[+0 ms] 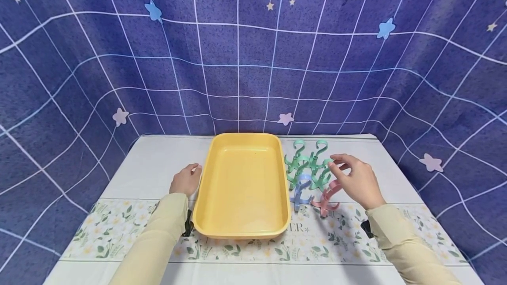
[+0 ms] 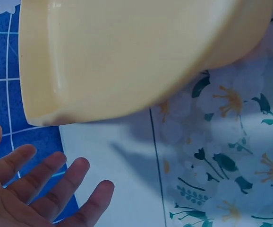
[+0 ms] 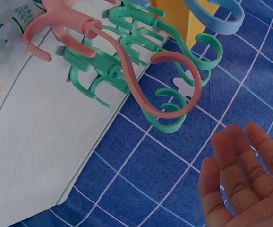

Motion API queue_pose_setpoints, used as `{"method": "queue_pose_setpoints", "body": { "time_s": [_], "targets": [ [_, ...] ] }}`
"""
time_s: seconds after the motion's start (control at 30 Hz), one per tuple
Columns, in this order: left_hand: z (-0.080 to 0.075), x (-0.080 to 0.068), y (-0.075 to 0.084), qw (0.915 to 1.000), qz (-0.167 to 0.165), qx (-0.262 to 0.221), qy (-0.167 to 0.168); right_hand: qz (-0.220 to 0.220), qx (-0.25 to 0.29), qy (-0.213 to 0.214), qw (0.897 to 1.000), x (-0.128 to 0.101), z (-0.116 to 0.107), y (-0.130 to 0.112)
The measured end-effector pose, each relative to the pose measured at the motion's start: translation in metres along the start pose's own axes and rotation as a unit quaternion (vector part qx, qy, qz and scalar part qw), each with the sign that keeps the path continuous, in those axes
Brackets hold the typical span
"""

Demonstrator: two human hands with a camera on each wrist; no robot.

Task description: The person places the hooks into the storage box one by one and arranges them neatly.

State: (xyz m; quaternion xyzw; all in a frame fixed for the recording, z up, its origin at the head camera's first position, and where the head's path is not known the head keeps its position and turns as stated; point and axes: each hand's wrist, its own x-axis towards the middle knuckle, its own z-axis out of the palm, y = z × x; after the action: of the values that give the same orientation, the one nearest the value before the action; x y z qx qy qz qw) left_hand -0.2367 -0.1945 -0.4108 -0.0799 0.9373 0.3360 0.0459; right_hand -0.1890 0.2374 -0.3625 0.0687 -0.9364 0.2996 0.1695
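Note:
My left hand (image 1: 186, 180) is beside the left wall of a yellow plastic tray (image 1: 201, 192). In the left wrist view its fingers (image 2: 65, 182) are spread below the tray's rim, holding nothing. My right hand (image 1: 358, 180) hovers by several claw-footed plastic hooks right of the tray. A pink hook (image 1: 326, 199) and a blue hook (image 1: 299, 192) stand nearest the front, with green hooks (image 1: 315, 162) behind them. In the right wrist view the right fingers (image 3: 235, 161) are loosely bent and apart from the pink hook (image 3: 127, 61).
The table has a white cloth (image 1: 158, 157) with a floral band (image 1: 123, 228) across its front part. Blue gridded curtains (image 1: 253, 47) stand behind the table and at both sides. The hooks are crowded close to the tray's right wall.

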Motion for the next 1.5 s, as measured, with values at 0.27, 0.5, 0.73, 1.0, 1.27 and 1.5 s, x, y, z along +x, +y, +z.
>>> {"method": "queue_pose_setpoints", "body": {
  "time_s": [0.27,0.5,0.73,1.0,1.27,1.5],
  "targets": [
    [0.004,0.000,-0.005,0.9997,-0.012,-0.005,-0.020,-0.008,0.012,0.013,1.000,-0.002,-0.005,0.007],
    [0.011,0.001,-0.009,0.9989,-0.022,-0.029,-0.029,-0.015,0.026,-0.036,0.999,-0.003,-0.009,0.017],
    [0.016,0.004,-0.017,0.9979,-0.029,-0.048,-0.032,-0.019,0.050,-0.095,0.994,-0.005,-0.012,0.026],
    [0.019,0.002,-0.019,0.9980,-0.018,-0.049,-0.036,-0.024,0.049,-0.104,0.993,-0.009,-0.014,0.031],
    [0.018,-0.001,-0.019,0.9974,-0.021,-0.053,-0.043,-0.040,0.049,-0.135,0.989,-0.011,-0.011,0.035],
    [0.022,0.000,-0.024,0.9916,-0.054,-0.098,-0.063,-0.046,0.044,-0.146,0.987,-0.010,-0.009,0.039]
  ]
}}
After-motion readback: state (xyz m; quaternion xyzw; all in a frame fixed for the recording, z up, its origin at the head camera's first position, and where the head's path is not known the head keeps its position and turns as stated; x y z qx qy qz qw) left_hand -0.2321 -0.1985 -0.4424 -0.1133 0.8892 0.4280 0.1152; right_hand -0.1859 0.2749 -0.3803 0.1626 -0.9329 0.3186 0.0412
